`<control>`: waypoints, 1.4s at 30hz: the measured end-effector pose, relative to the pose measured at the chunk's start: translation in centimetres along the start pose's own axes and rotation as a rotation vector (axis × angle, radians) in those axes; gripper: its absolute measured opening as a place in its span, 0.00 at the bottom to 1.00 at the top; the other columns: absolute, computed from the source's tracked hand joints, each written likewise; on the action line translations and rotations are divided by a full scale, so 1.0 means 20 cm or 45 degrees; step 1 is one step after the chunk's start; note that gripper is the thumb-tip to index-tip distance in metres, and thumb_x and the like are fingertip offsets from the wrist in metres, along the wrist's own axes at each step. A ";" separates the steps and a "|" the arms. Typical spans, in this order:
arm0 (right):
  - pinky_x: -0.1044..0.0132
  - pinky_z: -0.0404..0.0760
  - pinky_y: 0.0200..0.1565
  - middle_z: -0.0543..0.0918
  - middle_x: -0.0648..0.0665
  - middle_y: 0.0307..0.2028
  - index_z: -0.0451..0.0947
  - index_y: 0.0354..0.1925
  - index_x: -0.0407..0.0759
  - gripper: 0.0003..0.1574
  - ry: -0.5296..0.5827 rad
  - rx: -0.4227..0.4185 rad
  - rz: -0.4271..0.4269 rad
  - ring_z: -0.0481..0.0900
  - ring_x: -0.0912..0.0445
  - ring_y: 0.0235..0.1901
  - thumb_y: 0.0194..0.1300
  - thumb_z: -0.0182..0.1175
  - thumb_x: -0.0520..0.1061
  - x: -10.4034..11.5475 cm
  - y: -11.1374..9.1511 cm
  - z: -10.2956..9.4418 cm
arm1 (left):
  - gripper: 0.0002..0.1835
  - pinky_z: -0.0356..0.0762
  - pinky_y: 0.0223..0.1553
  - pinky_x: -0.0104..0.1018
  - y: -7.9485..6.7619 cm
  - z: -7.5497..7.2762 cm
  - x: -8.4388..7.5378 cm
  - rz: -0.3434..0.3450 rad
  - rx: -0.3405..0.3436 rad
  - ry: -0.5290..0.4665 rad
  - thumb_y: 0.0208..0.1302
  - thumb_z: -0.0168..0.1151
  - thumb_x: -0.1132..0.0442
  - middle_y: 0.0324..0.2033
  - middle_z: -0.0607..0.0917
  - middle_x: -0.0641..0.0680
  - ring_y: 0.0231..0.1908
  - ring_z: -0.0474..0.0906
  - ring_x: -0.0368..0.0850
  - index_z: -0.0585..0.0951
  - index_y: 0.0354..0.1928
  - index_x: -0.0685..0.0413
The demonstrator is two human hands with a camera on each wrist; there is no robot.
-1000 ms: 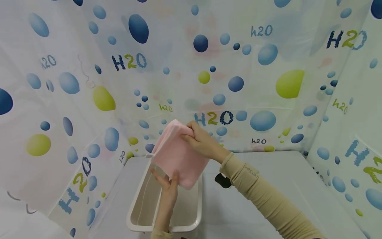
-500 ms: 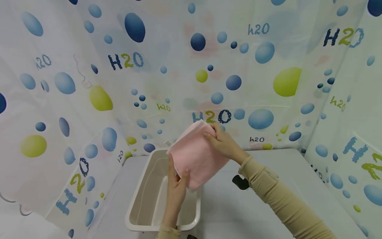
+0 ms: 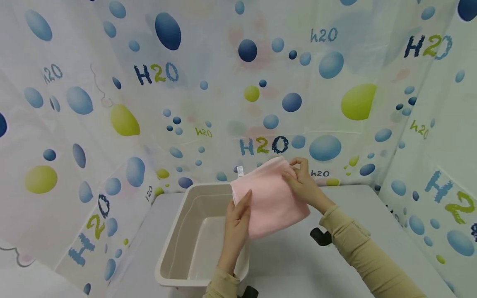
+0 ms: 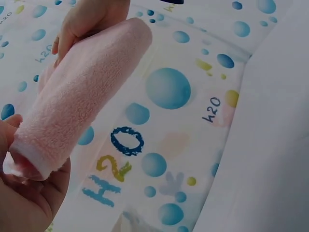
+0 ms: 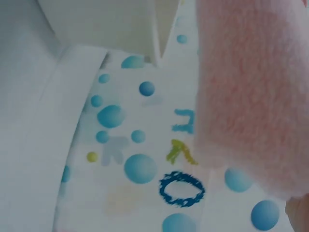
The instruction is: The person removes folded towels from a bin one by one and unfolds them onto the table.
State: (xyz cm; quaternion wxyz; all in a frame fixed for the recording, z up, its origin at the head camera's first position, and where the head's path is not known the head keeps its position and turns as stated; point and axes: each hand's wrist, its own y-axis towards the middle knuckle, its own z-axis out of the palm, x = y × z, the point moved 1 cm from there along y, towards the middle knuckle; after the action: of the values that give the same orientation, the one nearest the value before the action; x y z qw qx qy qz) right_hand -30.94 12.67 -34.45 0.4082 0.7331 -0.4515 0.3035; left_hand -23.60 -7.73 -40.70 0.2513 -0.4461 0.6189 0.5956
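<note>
Towel, pink, fleecy, one (image 3: 273, 200): doubled into a flat, roughly squared bundle; held up in the air, in head view overlapping the right rim of the basin and extending mostly to the right of it. White label (image 3: 240, 171), sticking up from the upper left edge, near the basin's far right corner; print too small to read.

Left grip (image 3: 237, 219): pinching the towel's left edge, thumb on the near face, over the basin's right side. Right grip (image 3: 305, 182): pinching the upper right corner between thumb and fingers, to the right of the basin.

Progress, by judgement: folding seemingly well advanced, with layers lying together; perhaps some evening-up of edges left. Not yet done: setting down, release from either grip.

Basin, beige plastic, one (image 3: 182, 231): upright on the bench, serving as landmark.

Bench (image 3: 290, 265): pale, smooth, under the basin and reaching well to its right; soft shadow beside the basin.

Curtain (image 3: 223, 41): white, printed with blue and green bubbles and "H2O" lettering; hanging behind the basin and to both sides.

Sleeves, tan, two: left one (image 3: 223, 285) at the basin's near right corner, right one (image 3: 365, 248) well to its right. Black object (image 3: 321, 236): below the right sleeve, right of the basin; identity not certain.
</note>
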 end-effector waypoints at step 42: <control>0.37 0.56 0.63 0.64 0.33 0.65 0.61 0.66 0.40 0.33 -0.215 0.031 0.101 0.56 0.34 0.66 0.66 0.56 0.46 -0.95 -0.39 -0.09 | 0.30 0.65 0.60 0.59 -0.21 0.60 0.37 -0.370 0.520 0.358 0.57 0.55 0.69 0.69 0.56 0.68 0.65 0.60 0.68 0.65 0.64 0.65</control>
State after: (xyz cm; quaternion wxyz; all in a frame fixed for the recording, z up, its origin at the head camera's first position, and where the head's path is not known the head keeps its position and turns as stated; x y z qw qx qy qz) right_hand -31.69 24.17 -51.65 0.3475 0.7425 -0.5092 0.2620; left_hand -26.12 2.45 -51.06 0.3306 -0.5484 0.6844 0.3486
